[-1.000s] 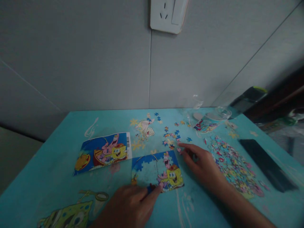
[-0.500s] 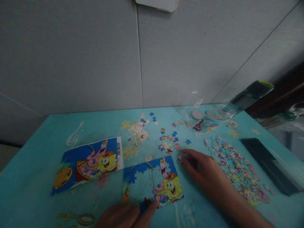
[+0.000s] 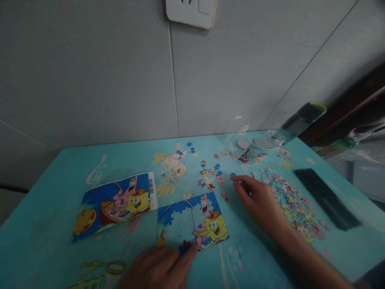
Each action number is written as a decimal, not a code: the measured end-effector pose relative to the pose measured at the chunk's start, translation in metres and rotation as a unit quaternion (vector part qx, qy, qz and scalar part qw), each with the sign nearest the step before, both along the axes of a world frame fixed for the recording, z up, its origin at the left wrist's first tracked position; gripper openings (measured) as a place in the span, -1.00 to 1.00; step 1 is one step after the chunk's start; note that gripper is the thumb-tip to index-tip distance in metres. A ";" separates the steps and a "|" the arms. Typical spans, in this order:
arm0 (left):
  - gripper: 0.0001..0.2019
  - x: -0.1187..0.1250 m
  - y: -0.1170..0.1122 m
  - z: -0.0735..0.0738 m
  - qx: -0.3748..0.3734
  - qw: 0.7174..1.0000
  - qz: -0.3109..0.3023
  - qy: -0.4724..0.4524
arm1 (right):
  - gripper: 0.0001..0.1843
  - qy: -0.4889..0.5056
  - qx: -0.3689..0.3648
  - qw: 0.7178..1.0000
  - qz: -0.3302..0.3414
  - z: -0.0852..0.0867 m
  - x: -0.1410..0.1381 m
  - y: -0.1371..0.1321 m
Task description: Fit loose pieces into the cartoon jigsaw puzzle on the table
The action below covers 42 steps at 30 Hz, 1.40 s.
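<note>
Near the table's front, a partly joined cartoon jigsaw puzzle (image 3: 215,228) lies with a gap in its middle. My left hand (image 3: 159,263) rests at its lower edge, index finger stretched out onto the joined pieces and the other fingers bent. My right hand (image 3: 255,198) is to the right of the puzzle, thumb and index finger apart. Its index fingertip is at a small blue puzzle piece (image 3: 232,175); whether it touches is hard to tell. A pink puzzle piece (image 3: 224,195) lies between that hand and the puzzle. Loose pieces (image 3: 211,187) are scattered just beyond.
A printed picture sheet (image 3: 116,204) lies left of the puzzle. At right are a heap of puzzle pieces (image 3: 293,200) and a dark flat strip (image 3: 326,198). A clear tub (image 3: 255,154) with a cartoon label stands near the wall (image 3: 120,72). Printed figures cover the turquoise tabletop (image 3: 45,216).
My right hand has moved from the pink piece up to the blue piece, leaving the pink one on the table. My left hand stays on the puzzle. The view has shifted slightly.
</note>
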<state>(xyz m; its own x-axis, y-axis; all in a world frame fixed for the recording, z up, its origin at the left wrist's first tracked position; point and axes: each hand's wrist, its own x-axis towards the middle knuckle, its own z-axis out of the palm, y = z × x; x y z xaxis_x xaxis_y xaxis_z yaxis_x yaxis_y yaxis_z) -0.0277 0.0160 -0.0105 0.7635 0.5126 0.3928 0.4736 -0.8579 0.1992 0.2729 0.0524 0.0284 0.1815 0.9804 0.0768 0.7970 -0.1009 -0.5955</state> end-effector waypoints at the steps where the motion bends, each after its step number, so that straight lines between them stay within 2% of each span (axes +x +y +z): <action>1: -0.60 0.000 -0.001 0.001 -0.005 1.000 0.003 0.004 | -0.65 0.000 0.003 1.000 -0.003 -0.001 0.001 0.001; 9: -0.58 0.000 -0.002 -0.002 -0.020 1.000 -0.001 0.004 | -0.64 0.003 0.018 1.000 0.000 -0.003 -0.001 0.003; 17: -0.52 0.000 -0.003 -0.004 -0.036 0.999 -0.005 0.006 | -0.67 -0.009 0.003 0.999 0.034 -0.004 -0.010 -0.001; 23: -0.50 0.001 -0.005 -0.004 -0.043 0.999 0.010 0.000 | -0.64 -0.022 0.018 0.999 0.033 -0.007 -0.006 0.001; 26: -0.50 0.002 -0.006 -0.004 -0.052 0.999 0.011 0.003 | -0.67 -0.039 0.036 0.997 0.054 -0.004 -0.001 0.016; 29: -0.50 0.004 -0.006 -0.003 -0.052 0.998 0.020 0.005 | -0.73 -0.084 0.050 0.991 0.090 0.003 0.002 0.042; 32: -0.52 0.005 -0.005 -0.002 -0.046 0.999 0.014 0.007 | -0.79 -0.106 0.035 0.990 0.091 0.013 -0.004 0.069; 34: -0.52 0.006 -0.005 -0.002 -0.048 0.999 0.008 0.016 | -0.76 -0.106 0.022 0.990 0.090 0.019 -0.011 0.082; 37: -0.54 0.006 -0.005 0.000 -0.052 0.998 0.013 0.025 | -0.68 -0.103 0.019 0.990 0.091 0.025 -0.023 0.091; 42: -0.56 0.005 -0.006 0.005 -0.082 0.994 0.018 0.065 | -0.65 -0.089 0.004 0.992 0.092 0.030 -0.032 0.092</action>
<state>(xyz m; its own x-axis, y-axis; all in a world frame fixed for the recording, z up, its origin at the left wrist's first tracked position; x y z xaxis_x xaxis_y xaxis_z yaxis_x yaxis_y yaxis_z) -0.0230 0.0101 -0.0058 0.7822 0.5899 0.2005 0.5344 -0.8007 0.2709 0.2405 0.1446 0.0587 -0.0183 0.9948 0.1000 0.8944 0.0610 -0.4432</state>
